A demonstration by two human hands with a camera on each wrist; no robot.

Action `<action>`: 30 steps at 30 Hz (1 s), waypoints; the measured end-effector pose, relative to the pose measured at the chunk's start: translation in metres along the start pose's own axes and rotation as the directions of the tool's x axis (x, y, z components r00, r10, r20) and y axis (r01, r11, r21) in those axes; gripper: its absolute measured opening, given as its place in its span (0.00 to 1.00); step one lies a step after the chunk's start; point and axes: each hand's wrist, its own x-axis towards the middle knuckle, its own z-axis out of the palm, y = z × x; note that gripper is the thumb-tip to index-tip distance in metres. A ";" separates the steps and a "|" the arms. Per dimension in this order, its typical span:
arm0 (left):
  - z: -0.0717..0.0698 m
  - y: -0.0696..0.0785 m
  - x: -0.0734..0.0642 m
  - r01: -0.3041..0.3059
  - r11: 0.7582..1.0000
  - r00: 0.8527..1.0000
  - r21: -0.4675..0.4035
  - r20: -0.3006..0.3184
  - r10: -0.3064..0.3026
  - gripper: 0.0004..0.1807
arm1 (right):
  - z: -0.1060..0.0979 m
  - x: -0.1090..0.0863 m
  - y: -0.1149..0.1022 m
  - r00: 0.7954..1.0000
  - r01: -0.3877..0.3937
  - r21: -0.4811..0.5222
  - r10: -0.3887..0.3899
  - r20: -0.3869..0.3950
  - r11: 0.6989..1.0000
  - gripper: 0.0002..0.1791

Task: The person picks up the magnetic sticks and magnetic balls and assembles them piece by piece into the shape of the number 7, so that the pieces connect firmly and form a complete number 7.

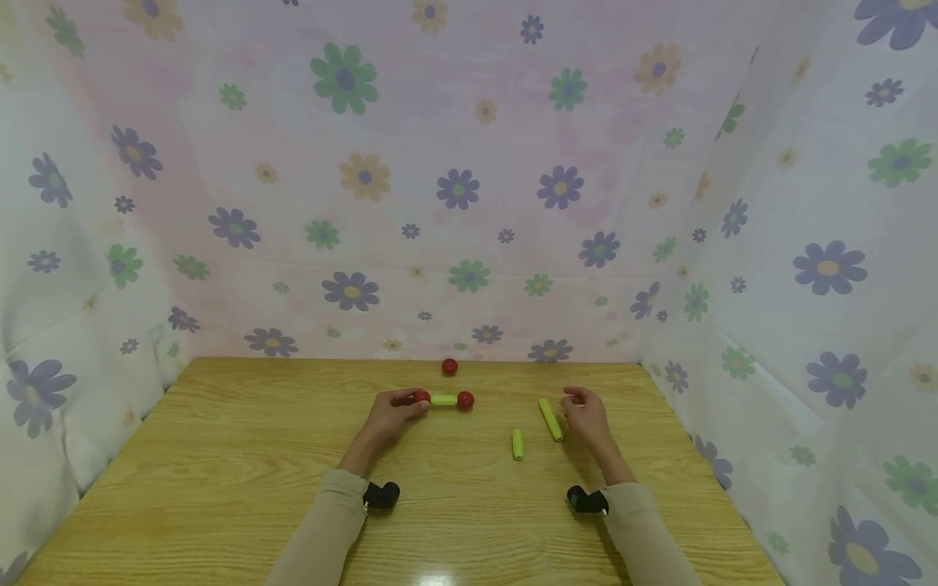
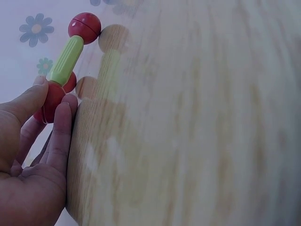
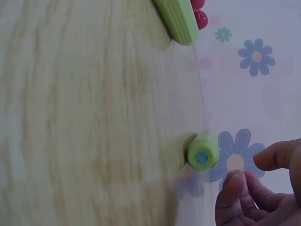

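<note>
Tabletop [image 1: 469,529]: my left hand [image 1: 388,417] pinches one assembled dumbbell [image 1: 444,400]; long rod [image 1: 551,420], short rod [image 1: 518,445], ball [image 1: 449,367] unjoined; right hand [image 1: 589,417] empty, fingers parted.

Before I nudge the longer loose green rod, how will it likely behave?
The longer green rod looks stiff, given its straight shape. It could roll if pushed sideways, being slim and lying loose on the tabletop, though its flattened-looking sides may slow that. Lying lengthwise, it seems unlikely to tip.
</note>
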 end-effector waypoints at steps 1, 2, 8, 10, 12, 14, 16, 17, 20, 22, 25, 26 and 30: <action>0.000 -0.001 0.000 -0.003 1.000 1.000 -0.001 0.000 0.003 0.21 | 0.000 0.000 0.001 1.000 -0.008 -0.005 0.008 0.012 1.000 0.22; 0.000 -0.001 0.001 -0.005 1.000 1.000 -0.001 -0.002 0.005 0.21 | 0.000 0.000 0.002 1.000 -0.018 -0.013 0.018 0.020 1.000 0.23; 0.000 -0.002 0.001 -0.019 1.000 1.000 0.005 -0.003 0.019 0.21 | 0.001 0.002 0.007 0.994 -0.063 -0.042 0.067 0.083 0.997 0.24; 0.000 -0.001 0.000 -0.025 1.000 1.000 0.011 -0.003 0.025 0.22 | 0.001 0.003 0.008 0.991 -0.076 -0.046 0.080 0.107 0.996 0.24; -0.001 -0.001 0.000 -0.030 0.999 1.000 0.020 -0.002 0.030 0.22 | 0.000 0.003 0.008 0.988 -0.067 -0.067 0.076 0.136 0.996 0.25; -0.001 0.000 -0.001 -0.028 0.999 1.000 0.020 -0.003 0.028 0.22 | 0.000 0.003 0.007 0.985 -0.058 -0.094 0.073 0.157 0.994 0.26; -0.001 0.002 -0.002 -0.026 0.999 1.000 0.021 -0.007 0.027 0.21 | 0.000 0.003 0.005 0.982 -0.044 -0.119 0.065 0.179 0.992 0.27; 0.000 0.002 -0.002 -0.027 0.999 1.000 0.021 -0.008 0.027 0.21 | -0.001 0.002 0.005 0.980 -0.036 -0.131 0.060 0.188 0.991 0.27; 0.000 0.003 -0.002 -0.023 1.000 1.000 0.019 -0.010 0.023 0.22 | -0.001 0.001 0.003 0.979 -0.026 -0.148 0.055 0.195 0.989 0.27; 0.000 0.003 -0.002 -0.023 0.999 1.000 0.023 -0.011 0.023 0.22 | -0.001 0.001 0.003 0.980 -0.022 -0.152 0.051 0.192 0.988 0.27; 0.000 0.001 0.000 -0.019 1.000 1.000 0.025 -0.013 0.019 0.22 | -0.001 0.001 0.005 0.983 -0.009 -0.163 0.038 0.179 0.987 0.25; 0.000 0.000 0.000 -0.020 1.000 1.000 0.023 -0.014 0.020 0.22 | -0.001 0.001 0.006 0.984 -0.005 -0.167 0.035 0.176 0.986 0.25; 0.000 -0.002 0.002 -0.026 1.000 1.000 0.007 -0.008 0.026 0.21 | -0.002 0.001 0.009 0.986 0.000 -0.182 0.030 0.163 0.983 0.24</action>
